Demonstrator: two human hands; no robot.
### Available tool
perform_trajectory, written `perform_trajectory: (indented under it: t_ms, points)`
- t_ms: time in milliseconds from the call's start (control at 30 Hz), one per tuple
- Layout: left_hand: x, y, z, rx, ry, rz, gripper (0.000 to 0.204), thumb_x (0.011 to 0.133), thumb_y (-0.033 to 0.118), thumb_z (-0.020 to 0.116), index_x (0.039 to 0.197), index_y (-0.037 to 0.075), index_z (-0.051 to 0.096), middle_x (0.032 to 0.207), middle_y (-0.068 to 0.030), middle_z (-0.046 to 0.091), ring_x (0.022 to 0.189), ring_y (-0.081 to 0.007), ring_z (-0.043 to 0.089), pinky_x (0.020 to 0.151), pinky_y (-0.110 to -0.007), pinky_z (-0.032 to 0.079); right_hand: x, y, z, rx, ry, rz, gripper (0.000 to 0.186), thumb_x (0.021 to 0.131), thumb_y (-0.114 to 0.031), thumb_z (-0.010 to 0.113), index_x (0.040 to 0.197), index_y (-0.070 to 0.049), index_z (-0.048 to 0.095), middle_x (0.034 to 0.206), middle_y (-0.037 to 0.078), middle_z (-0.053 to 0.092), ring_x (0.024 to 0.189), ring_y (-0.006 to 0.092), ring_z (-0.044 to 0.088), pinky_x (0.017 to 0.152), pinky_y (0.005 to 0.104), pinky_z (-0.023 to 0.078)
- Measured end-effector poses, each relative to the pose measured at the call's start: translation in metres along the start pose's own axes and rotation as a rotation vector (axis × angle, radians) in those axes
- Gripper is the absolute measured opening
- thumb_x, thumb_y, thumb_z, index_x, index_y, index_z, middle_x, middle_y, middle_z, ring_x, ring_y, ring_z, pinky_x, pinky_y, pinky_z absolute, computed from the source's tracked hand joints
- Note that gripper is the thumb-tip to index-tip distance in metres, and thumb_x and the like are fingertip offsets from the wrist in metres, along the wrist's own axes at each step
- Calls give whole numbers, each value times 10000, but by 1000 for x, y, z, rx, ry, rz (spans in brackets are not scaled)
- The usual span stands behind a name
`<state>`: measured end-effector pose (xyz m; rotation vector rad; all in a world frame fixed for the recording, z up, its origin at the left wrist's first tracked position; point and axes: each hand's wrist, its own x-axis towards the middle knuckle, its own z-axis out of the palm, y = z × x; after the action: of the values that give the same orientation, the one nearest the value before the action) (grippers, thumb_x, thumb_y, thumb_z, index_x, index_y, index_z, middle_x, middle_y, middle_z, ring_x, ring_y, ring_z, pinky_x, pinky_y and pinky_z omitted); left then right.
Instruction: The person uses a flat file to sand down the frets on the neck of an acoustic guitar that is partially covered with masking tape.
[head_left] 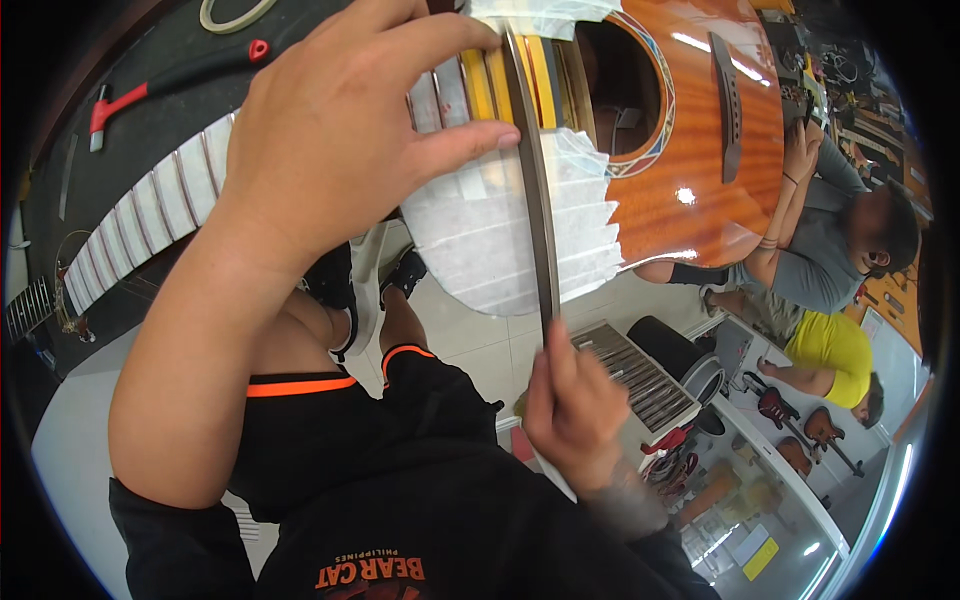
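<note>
An acoustic guitar with a glossy brown body [690, 130] lies in front of me. White masking tape [480, 250] covers the body around the end of the fretboard, and pale tape strips fill the spaces between the frets on the neck [160, 200]. Yellow strips [497, 85] show near the sound hole. A long, dark metal file [535, 190] crosses the fretboard end. My right hand [575, 410], slightly blurred, is wrapped round its near end. My left hand [350, 120] reaches over the neck, its thumb and index fingertip against the file's far part; its other fingers are hidden.
A red-and-black hammer [125, 105] and a tape roll [235, 12] lie on the dark bench at left. Below the guitar, a tray of slim metal tools [640, 380] stands beside a black cylinder [665, 345]. Two people [815, 240] are at the right, near hanging electric guitars [780, 405].
</note>
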<state>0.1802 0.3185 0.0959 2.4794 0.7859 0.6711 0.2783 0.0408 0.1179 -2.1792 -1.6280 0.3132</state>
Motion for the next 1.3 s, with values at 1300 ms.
perform_trajectory:
  t_ms: [1300]
  points:
    - [5, 1, -2, -3, -32, 21, 510, 737, 311, 909, 1177, 115, 743, 962, -48, 618, 879, -220, 634, 794, -339, 510, -5, -5, -5, 59, -15, 78, 504, 854, 75, 721, 1347, -5, 661, 636, 68, 475, 482, 216, 487, 471, 368, 416]
